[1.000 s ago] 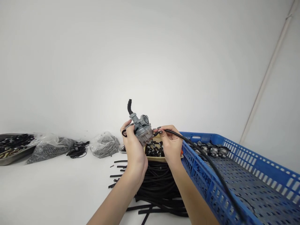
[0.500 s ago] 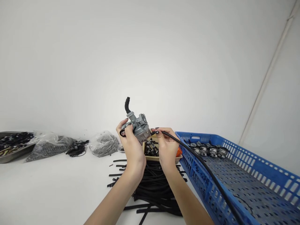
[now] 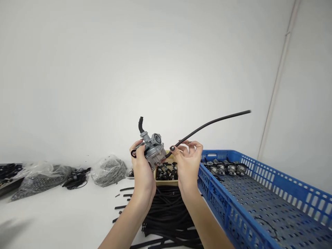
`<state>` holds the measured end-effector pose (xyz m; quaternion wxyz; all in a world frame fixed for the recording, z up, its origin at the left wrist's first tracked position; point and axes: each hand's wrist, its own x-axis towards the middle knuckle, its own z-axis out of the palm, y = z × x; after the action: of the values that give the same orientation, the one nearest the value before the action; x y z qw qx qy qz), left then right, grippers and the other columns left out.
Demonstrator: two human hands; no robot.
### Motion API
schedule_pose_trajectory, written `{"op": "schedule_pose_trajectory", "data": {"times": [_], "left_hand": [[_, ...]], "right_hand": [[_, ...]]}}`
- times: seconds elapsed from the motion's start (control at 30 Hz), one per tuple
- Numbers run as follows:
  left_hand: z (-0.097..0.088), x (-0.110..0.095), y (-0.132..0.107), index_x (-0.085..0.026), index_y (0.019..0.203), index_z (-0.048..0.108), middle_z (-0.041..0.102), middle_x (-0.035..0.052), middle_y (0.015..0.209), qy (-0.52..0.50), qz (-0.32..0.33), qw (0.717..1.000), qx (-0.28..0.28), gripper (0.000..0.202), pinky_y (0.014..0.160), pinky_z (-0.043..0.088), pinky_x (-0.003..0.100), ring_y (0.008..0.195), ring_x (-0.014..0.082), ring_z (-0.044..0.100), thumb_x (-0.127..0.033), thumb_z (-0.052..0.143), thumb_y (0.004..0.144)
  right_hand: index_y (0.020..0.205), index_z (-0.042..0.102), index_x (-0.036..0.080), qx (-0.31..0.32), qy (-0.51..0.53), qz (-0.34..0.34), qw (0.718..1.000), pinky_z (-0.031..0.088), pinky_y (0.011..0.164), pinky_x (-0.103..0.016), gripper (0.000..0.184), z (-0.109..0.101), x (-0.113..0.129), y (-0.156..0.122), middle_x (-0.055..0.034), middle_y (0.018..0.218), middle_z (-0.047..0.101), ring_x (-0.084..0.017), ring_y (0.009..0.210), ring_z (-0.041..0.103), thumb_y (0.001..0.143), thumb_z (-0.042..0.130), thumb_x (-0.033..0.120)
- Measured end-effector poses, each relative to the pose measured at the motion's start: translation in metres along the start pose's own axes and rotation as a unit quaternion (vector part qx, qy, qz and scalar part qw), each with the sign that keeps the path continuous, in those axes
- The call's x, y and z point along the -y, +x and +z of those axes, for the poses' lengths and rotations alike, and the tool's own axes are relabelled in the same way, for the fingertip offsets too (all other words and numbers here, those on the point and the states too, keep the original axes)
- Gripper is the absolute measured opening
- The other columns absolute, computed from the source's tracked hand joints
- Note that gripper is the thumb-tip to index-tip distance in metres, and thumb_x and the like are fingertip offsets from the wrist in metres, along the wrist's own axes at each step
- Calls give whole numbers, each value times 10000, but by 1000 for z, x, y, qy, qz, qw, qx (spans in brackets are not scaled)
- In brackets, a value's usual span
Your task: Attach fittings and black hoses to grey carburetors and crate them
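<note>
My left hand (image 3: 141, 166) is closed round a grey metal carburetor (image 3: 154, 151) held up above the table; a short black elbow tube (image 3: 140, 125) sticks up from its top. My right hand (image 3: 187, 159) pinches a long black rubber hose (image 3: 211, 122) near the end that meets the carburetor's right side. The hose's free end rises up and to the right in the air. Below my hands sit a small tan box of black parts (image 3: 166, 172) and a pile of black hose lengths (image 3: 168, 216).
A blue perforated plastic crate (image 3: 261, 207) stands at the right, with several carburetors (image 3: 225, 168) in a row at its far end. On the white table at the left lie clear bags of small parts (image 3: 107, 169), a black bundle (image 3: 75, 179) and a tray (image 3: 7, 180).
The hose's free end has swung from hanging down over the blue crate to pointing up and right. My hands and the carburetor stayed close together; the view shifted a little.
</note>
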<state>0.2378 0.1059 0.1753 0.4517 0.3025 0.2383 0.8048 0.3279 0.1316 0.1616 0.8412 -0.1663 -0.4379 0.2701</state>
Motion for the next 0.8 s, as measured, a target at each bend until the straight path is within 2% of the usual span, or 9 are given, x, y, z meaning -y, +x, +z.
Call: {"op": "schedule_pose_trajectory", "data": {"times": [0.07, 0.17, 0.23, 0.37, 0.43, 0.5, 0.63, 0.73, 0.8], "left_hand": [[0, 1, 1, -272, 1125, 500, 648, 32, 994, 6, 6, 1000, -3, 237, 604, 583, 259, 781, 166, 681, -295, 499, 889], [0, 0, 1, -270, 1125, 498, 655, 41, 1008, 8, 8, 1000, 2, 232, 580, 580, 257, 792, 176, 687, -292, 492, 894], [0, -1, 1, -274, 1128, 498, 658, 41, 1016, 11, 7, 1000, 4, 233, 573, 578, 253, 782, 174, 687, -295, 492, 896], [-1, -4, 1, -270, 1119, 512, 654, 36, 1019, 19, 0, 1000, 2, 230, 575, 578, 252, 767, 167, 684, -303, 502, 892], [-1, -5, 2, -267, 1107, 521, 654, 28, 1001, 20, -3, 1000, 1, 220, 567, 573, 245, 755, 164, 684, -299, 507, 889], [-1, -6, 1, -267, 1092, 533, 655, 16, 974, 19, -6, 1000, 1, 210, 553, 567, 238, 740, 161, 685, -297, 515, 885], [-1, -9, 0, -259, 1055, 584, 666, 5, 937, 17, -24, 999, 23, 206, 524, 555, 235, 713, 164, 686, -339, 554, 868], [0, -10, -2, -243, 1041, 636, 686, 19, 933, 14, -43, 997, 55, 279, 530, 554, 253, 696, 173, 685, -444, 577, 857], [0, -11, -2, -235, 1063, 652, 704, 35, 932, 11, -49, 997, 62, 361, 559, 562, 276, 691, 182, 687, -520, 547, 867]], "right_hand": [[934, 445, 270, 22, -36, -4, 999, 543, 685, -250, 475, -3, -2, 2, 0, 1067, 572, -101, 775, 622, 661, 834, 267], [992, 559, 248, 65, -116, -18, 991, 554, 755, -310, 380, -9, -2, 6, -81, 1291, 533, -168, 935, 629, 712, 804, 324], [1029, 615, 249, 88, -161, -41, 982, 554, 815, -356, 344, -12, -1, 9, -100, 1386, 493, -207, 1012, 626, 742, 781, 337], [1181, 651, 280, 163, -227, -59, 958, 539, 921, -408, 349, -16, 5, 12, -93, 1411, 528, -246, 1139, 611, 844, 678, 366], [1230, 648, 281, 206, -248, -39, 946, 526, 970, -424, 357, -18, 8, 13, -84, 1389, 576, -255, 1203, 591, 890, 621, 387], [1203, 673, 263, 229, -258, -17, 938, 506, 1017, -437, 338, -19, 10, 15, -79, 1364, 615, -261, 1248, 574, 902, 606, 404], [1085, 714, 236, 281, -195, 41, 939, 498, 1038, -441, 323, -22, 16, 21, -87, 1281, 684, -268, 1236, 603, 867, 653, 466], [1011, 705, 224, 315, -121, 95, 936, 508, 1020, -439, 341, -24, 18, 24, -93, 1161, 735, -267, 1168, 648, 811, 717, 500], [1078, 667, 235, 314, -73, 120, 939, 521, 996, -442, 417, -23, 19, 23, -94, 1150, 736, -262, 1126, 667, 774, 756, 506]]}}
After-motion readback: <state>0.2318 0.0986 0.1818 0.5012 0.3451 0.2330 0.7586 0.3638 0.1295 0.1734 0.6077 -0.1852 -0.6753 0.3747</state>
